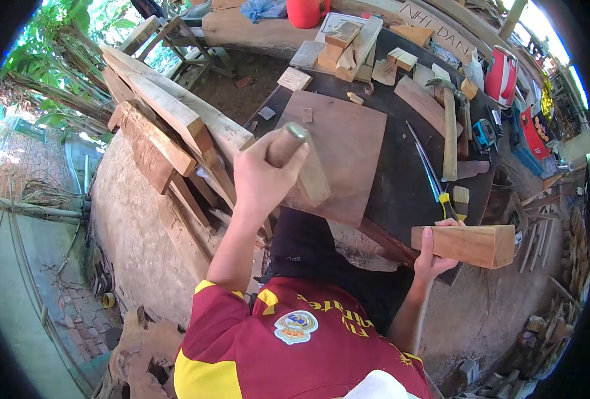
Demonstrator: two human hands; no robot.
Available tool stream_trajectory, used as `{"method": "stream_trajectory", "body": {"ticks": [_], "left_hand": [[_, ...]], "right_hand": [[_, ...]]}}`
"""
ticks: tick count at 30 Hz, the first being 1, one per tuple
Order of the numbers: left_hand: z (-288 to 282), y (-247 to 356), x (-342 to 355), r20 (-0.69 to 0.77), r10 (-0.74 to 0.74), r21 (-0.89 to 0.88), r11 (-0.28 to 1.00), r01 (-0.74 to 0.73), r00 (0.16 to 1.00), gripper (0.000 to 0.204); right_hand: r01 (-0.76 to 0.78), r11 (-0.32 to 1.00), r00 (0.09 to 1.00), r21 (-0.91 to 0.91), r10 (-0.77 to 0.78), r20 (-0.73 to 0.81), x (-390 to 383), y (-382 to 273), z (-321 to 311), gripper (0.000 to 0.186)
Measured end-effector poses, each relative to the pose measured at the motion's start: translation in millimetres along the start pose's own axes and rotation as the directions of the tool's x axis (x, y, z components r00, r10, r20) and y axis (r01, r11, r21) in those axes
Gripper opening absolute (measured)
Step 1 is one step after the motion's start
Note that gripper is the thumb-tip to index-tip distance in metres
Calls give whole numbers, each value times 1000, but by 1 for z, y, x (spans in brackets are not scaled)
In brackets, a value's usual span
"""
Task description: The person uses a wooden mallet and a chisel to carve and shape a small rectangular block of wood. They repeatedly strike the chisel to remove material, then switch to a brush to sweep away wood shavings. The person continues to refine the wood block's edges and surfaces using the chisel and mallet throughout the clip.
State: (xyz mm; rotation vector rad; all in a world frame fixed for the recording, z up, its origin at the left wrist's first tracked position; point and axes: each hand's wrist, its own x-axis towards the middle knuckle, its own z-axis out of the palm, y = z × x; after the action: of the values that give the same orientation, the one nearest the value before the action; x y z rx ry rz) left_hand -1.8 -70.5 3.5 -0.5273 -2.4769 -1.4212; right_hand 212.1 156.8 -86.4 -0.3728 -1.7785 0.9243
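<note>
My left hand is closed around a thick round wooden handle with a greyish capped end turned up. A pale wooden bar shows just below it; whether the two are joined I cannot tell. Both are above a thin brown board on a dark table. At the table's near right edge, my right hand grips a rectangular wooden block, thumb on its near face and fingers behind. Close by lie a long slim tool with a yellow handle and a flat brush.
A hammer and a teal tape measure rest on the table's right side. Several wood offcuts are piled at its far end. Long timber beams lean at the left. A red container stands at the back.
</note>
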Motion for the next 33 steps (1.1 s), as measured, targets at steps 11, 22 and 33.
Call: {"method": "stream_trajectory", "body": {"ticks": [11,22,33], "left_hand": [[-23,-43,-42,-27,-150,433,889,147,988,34],[16,-15,-75,401,301,86,928,-363,865,52],[46,-25,-59,293,209,168,949,-266,933,58]], "right_hand": [[0,999,1000,55,2,-31,2,-2,5,36],[38,995,996,-93,-30,89,3,5,-6,46],[-33,999,999,-11,33,-14,0,3,-1,41]]}}
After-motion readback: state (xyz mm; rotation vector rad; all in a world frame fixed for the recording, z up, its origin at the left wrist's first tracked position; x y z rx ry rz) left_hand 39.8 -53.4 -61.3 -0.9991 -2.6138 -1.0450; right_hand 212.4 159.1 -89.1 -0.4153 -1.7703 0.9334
